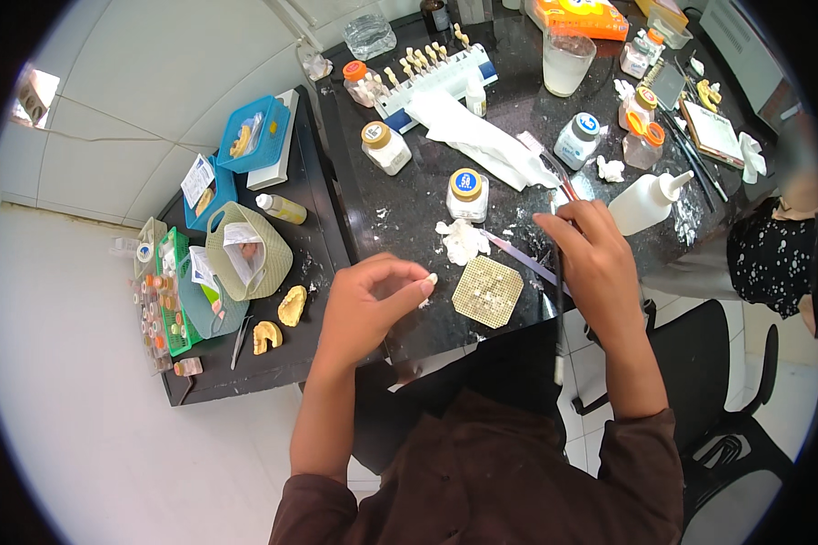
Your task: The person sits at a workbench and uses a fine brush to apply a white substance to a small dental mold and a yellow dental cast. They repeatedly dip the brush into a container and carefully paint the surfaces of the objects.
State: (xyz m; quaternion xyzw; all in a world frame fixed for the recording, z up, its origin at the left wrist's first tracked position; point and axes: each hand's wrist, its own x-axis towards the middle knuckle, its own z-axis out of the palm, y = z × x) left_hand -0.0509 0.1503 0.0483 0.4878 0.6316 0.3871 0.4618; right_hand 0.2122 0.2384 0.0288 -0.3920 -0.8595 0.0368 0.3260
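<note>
My left hand point(373, 304) pinches a small ivory tooth crown point(433, 279) between thumb and fingertips over the dark bench. In my right hand point(600, 263) is a slim dark brush-like tool point(558, 318), pointing down past the bench edge with a pale end. Between my hands lies an octagonal honeycomb firing tray point(486, 313), with small whitish bits on it. Crumpled tissue point(463, 242) lies just beyond the tray, and a lilac strip-shaped tool point(529, 261) runs from it toward my right hand. Behind the tissue stands a glass powder jar point(466, 198) with a gold-rimmed lid.
More powder jars point(386, 150), a tooth shade holder point(436, 86), a cloudy cup point(567, 68) and a white squeeze bottle point(643, 204) stand farther back. Yellow dental casts point(292, 306) and a woven basket point(277, 263) are left. A person point(782, 245) and black chair point(691, 363) are right.
</note>
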